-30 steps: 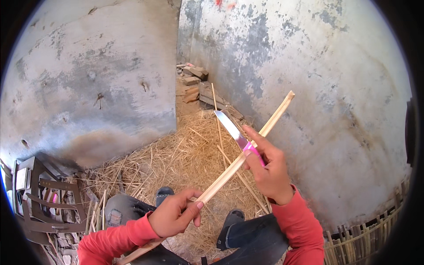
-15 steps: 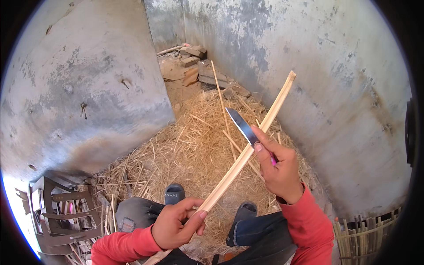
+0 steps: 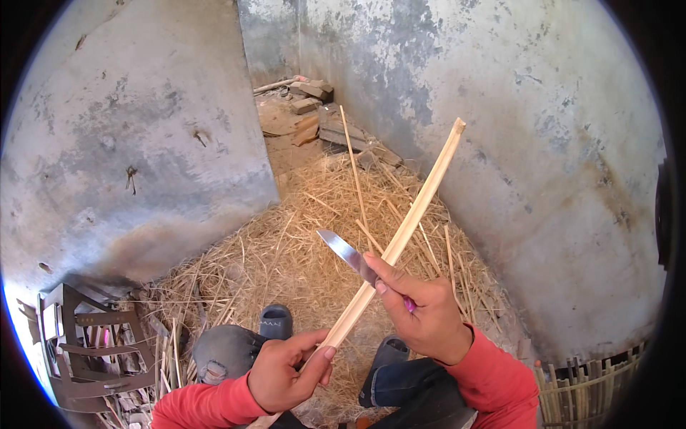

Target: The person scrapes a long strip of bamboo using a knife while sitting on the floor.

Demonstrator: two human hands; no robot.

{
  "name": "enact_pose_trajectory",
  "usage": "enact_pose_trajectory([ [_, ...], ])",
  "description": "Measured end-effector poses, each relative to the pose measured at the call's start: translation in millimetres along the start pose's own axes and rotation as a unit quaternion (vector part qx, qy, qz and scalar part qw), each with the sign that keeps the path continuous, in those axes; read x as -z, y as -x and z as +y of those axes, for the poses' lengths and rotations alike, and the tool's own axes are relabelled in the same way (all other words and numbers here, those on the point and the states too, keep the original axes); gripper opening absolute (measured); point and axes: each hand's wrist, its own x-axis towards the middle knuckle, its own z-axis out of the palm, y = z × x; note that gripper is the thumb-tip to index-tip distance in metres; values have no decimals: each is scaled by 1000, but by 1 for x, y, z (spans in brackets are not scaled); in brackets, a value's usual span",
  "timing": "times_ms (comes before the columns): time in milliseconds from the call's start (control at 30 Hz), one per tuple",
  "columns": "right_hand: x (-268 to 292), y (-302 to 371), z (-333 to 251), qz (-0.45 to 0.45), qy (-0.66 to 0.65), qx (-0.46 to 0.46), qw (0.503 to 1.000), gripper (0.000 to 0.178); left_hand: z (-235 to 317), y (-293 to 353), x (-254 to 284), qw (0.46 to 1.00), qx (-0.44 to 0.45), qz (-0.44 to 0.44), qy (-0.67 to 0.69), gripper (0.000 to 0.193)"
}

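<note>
A long pale strip of split wood, perhaps bamboo (image 3: 421,206), slants from my lap up toward the right wall. My left hand (image 3: 291,368) is closed round its lower part, thumb on top. In my right hand (image 3: 414,306) is a knife (image 3: 349,255) with a shiny blade and a purple-pink handle, mostly hidden by the fingers. The blade lies across the strip, its tip pointing up and left. My right thumb and forefinger press near the base of the blade, close against the strip.
Shavings (image 3: 314,222) cover the floor, with thin sticks among them. Bricks (image 3: 311,89) lie at the back corner. Walls stand left and right. A broken dark chair frame (image 3: 103,350) is at the lower left, a slatted basket (image 3: 589,390) at the lower right. My slippered feet are below.
My right hand has drawn the knife down along the strip toward my left hand, and the blade now lies flatter. The strip's upper end has shifted slightly left.
</note>
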Motion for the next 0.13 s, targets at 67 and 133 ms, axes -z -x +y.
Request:
enact_pose_trajectory([
  [67, -3, -1, 5, 5, -62, -8, 998, 40, 2, 1, 2, 1000, 11, -3, -13, 29],
  [133, -5, -7, 17, 70, -95, 21, 993, 40, 6, 0, 5, 999, 16, -8, -27, 29],
])
